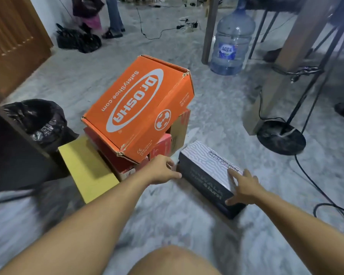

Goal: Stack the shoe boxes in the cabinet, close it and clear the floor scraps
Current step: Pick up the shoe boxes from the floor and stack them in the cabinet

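- At the grey box (209, 171), the right hand (244, 187) lies spread, fingers (231, 175) flat on the lid's near corner and the thumb down against the near side.
- Left hand (163, 169) meets the box's far left end, fingers loosely curved at the corner; whether they have closed on it I cannot tell.
- Both hands bracket the grey box, which lies flat on the floor (167, 215), just right of the pile.
- Beside it, the orange box (139, 108) sits tilted on top of red boxes (115, 155), one corner hanging low near the left hand.
- Further left, a yellow box (85, 167) leans by the dark cabinet (12, 151), next to a black bag (40, 120).
- Likely step: lifting the grey box toward the cabinet.
- Risks, as I judge them: the left wrist may knock the orange box's low corner on the way up, and that tilted box could slide off the pile; the open-handed hold on a smooth lid may slip, or lift the lid alone; a cable (326, 197) runs near the right arm and could snag.
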`<state>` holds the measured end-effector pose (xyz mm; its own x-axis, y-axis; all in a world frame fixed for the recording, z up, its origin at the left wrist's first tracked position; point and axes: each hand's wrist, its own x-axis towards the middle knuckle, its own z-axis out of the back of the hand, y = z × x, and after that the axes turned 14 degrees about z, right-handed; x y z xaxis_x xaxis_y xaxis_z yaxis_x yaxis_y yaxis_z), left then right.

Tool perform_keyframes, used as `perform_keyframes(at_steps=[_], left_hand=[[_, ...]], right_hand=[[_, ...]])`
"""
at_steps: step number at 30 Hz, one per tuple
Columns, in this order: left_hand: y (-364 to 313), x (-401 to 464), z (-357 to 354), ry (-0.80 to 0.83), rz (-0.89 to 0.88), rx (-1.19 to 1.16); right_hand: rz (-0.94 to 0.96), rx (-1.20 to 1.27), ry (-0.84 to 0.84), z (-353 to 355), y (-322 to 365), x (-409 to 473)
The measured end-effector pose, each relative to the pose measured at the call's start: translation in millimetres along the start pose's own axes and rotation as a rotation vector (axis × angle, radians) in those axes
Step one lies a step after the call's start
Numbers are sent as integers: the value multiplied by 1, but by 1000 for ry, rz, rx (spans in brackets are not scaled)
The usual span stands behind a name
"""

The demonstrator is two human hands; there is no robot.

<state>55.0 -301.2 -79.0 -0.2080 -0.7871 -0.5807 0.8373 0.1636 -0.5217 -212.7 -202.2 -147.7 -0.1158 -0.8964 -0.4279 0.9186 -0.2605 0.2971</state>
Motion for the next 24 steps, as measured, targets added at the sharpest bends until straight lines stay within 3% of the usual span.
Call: perform_keyframes(at_steps=[4,8,14,24], left_hand=[[10,20,-16,-17,61,-54],[17,33,-31,-21,101,-137],[43,38,-54,49,162,-135],[72,39,-76,31,218,-289]], right_hand=[[49,-53,-79,-18,-15,0],[163,-116,-35,-17,-27,-3],[280,219,183,3,-36,-8],[-74,871,-229,-42,-45,-7]])
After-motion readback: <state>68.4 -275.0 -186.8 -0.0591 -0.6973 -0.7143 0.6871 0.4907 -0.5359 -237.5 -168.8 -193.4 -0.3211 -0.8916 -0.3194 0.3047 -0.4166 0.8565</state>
